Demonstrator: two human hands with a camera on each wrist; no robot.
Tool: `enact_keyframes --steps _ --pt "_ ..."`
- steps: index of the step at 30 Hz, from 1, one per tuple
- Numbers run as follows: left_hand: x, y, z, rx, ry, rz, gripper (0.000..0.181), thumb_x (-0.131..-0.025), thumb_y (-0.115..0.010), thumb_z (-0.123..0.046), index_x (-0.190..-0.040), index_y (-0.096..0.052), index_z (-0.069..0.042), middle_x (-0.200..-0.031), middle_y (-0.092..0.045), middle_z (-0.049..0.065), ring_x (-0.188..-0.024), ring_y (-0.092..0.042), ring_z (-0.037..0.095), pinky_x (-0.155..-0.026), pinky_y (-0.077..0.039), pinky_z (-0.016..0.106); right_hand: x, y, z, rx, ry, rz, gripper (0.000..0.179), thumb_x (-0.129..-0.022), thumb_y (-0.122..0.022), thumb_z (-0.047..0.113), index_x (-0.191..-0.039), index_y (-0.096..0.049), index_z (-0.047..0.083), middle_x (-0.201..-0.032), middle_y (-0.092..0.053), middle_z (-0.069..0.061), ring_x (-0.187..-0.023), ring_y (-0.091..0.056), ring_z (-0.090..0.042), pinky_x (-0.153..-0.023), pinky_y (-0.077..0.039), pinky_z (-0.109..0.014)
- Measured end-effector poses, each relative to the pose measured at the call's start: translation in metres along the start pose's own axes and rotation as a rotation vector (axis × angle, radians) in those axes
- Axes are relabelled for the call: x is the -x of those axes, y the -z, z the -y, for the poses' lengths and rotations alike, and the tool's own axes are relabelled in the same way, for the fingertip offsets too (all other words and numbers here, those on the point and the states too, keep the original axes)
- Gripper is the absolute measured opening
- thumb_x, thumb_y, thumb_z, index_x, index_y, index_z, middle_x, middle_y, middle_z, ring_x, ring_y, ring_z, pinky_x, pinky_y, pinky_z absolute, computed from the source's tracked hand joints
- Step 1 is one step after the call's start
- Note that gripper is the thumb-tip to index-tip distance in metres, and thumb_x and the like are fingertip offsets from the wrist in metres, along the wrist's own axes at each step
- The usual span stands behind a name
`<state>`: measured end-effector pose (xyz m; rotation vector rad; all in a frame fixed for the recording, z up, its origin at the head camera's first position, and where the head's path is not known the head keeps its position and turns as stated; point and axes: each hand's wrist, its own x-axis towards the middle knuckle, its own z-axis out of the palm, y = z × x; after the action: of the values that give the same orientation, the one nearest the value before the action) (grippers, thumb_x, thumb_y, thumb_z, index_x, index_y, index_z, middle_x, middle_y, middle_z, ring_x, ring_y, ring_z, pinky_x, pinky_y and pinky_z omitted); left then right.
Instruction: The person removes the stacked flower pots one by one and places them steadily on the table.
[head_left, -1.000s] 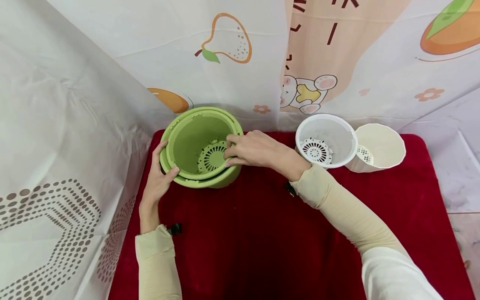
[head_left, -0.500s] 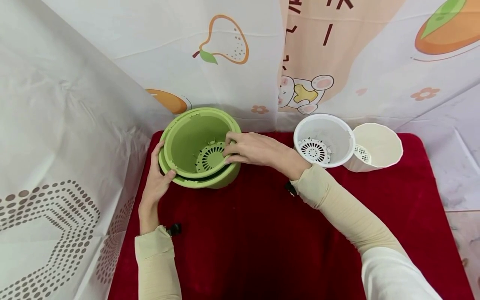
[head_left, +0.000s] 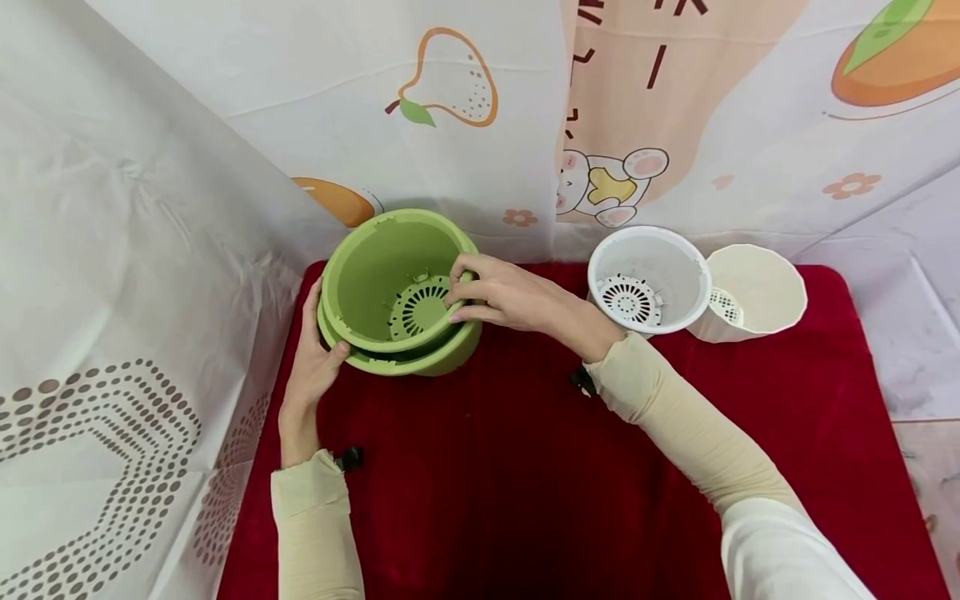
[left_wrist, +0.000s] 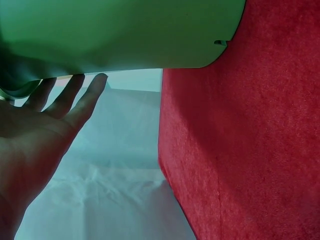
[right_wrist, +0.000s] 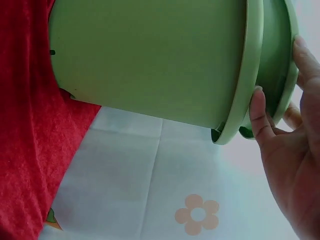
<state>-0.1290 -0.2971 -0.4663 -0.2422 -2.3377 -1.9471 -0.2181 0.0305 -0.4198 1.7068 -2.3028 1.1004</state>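
Two green plastic flower pots are nested on the red cloth at the back left, in the head view. The inner green flower pot [head_left: 360,279], with a slotted drainage base, sits raised and slightly tilted, its rim standing above that of the outer green flower pot [head_left: 453,354]. My right hand [head_left: 504,293] pinches the inner pot's rim on the right; the right wrist view shows its thumb near both rims. My left hand [head_left: 311,367] steadies the outer pot at its left side, thumb by the rim and fingers [left_wrist: 90,102] along the outer wall.
A white pot [head_left: 678,279] with a slotted base stands to the right, beside a faceted cream pot [head_left: 768,292]. Red cloth [head_left: 480,483] covers the table. Printed white curtains [head_left: 465,183] rise right behind the pots and along the left side.
The inner green flower pot has risen a little and shifted up and left in the head view, widening the gap between the rims. My right hand moved with it; my left hand stayed nearly still.
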Motion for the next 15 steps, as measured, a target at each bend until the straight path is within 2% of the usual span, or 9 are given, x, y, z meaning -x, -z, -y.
enact_keyframes --steps 3,7,11,13,15 --pt "0.001 -0.001 -0.001 -0.016 0.003 -0.008 0.123 -0.068 -0.078 -0.067 -0.160 -0.016 -0.013 -0.163 -0.020 0.009 -0.145 -0.022 0.026 -0.118 -0.012 0.042 0.000 -0.001 0.000 0.008 0.009 -0.028 0.016 -0.091 -0.073 0.024 -0.102 -0.076 0.013 -0.106 -0.055 -0.002 -0.099 -0.053 -0.017 -0.091 -0.042 -0.031" --pt "0.001 0.003 0.011 -0.025 0.000 -0.022 0.124 -0.065 -0.078 -0.071 -0.160 -0.017 -0.021 -0.163 -0.021 0.003 -0.147 -0.020 0.025 -0.119 -0.008 0.047 0.000 -0.001 0.000 0.033 0.016 -0.041 0.015 -0.090 -0.074 0.023 -0.101 -0.076 0.013 -0.106 -0.055 -0.002 -0.099 -0.053 -0.018 -0.091 -0.043 -0.032" --pt "0.000 0.006 0.021 -0.022 -0.008 -0.025 0.123 -0.064 -0.078 -0.071 -0.160 -0.018 -0.024 -0.163 -0.022 0.000 -0.147 -0.019 0.025 -0.119 -0.008 0.048 0.001 0.000 0.002 0.044 0.022 -0.055 0.015 -0.091 -0.073 0.024 -0.102 -0.075 0.013 -0.107 -0.056 -0.002 -0.100 -0.053 -0.018 -0.091 -0.043 -0.034" --pt "0.001 0.007 0.022 -0.022 -0.003 -0.022 0.121 -0.065 -0.078 -0.071 -0.160 -0.019 -0.025 -0.162 -0.023 -0.001 -0.147 -0.021 0.025 -0.118 -0.009 0.048 0.001 0.000 0.003 0.045 0.025 -0.070 0.015 -0.092 -0.072 0.025 -0.102 -0.075 0.014 -0.108 -0.055 -0.002 -0.100 -0.052 -0.018 -0.090 -0.043 -0.034" --pt "0.001 0.005 0.016 -0.034 0.008 -0.018 0.122 -0.065 -0.078 -0.071 -0.160 -0.018 -0.024 -0.162 -0.023 0.001 -0.146 -0.021 0.025 -0.118 -0.009 0.048 0.001 0.000 0.003 0.044 0.031 -0.087 0.014 -0.092 -0.073 0.025 -0.101 -0.074 0.014 -0.108 -0.055 -0.003 -0.099 -0.052 -0.019 -0.090 -0.043 -0.036"
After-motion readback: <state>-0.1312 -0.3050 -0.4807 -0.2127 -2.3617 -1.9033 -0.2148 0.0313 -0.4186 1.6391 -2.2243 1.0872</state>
